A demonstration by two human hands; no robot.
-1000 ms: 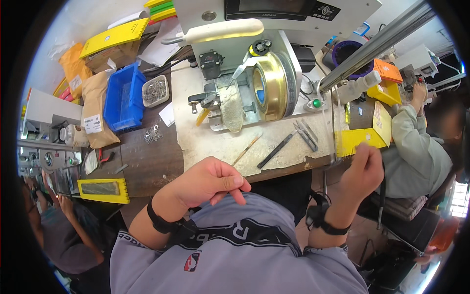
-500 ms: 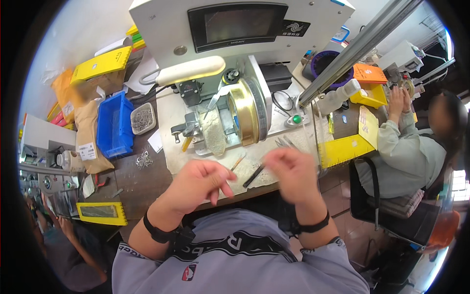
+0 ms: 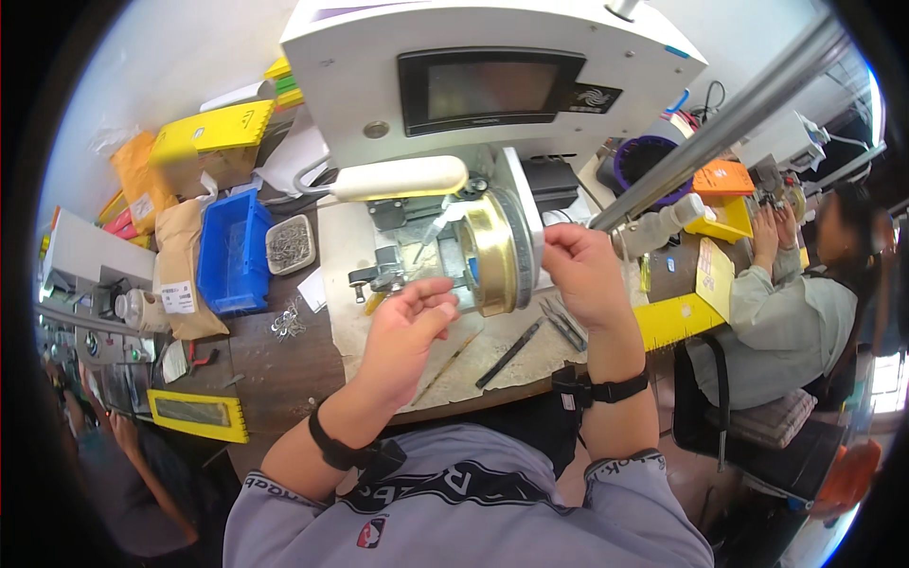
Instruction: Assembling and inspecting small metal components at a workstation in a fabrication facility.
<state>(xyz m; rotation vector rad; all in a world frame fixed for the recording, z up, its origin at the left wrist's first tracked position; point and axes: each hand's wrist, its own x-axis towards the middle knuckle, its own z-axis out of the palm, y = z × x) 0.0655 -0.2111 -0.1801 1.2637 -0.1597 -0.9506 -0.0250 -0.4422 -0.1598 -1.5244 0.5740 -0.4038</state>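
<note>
My left hand is in front of the bench machine, its fingers loosely bent and apart from the thumb; I see nothing held. Beside it turns up a gold-coloured ring-shaped wheel, right of a small metal clamp. My right hand is to the right of the wheel, at the machine's right side. Its fingers are curled together, and their tips hide whatever they touch. Below the hands, a thin stick-like tool, a black pen-shaped tool and metal tweezers lie on the pale, stained sheet.
At left stand a blue bin, a white dish of small metal parts and a paper bag. A white lamp-like bar overhangs the machine. A metal pole slants at right, near a seated co-worker.
My right hand has moved up to the machine's right side, where the green button showed. The left hand has moved up and right. The pale rough piece at the clamp no longer shows.
</note>
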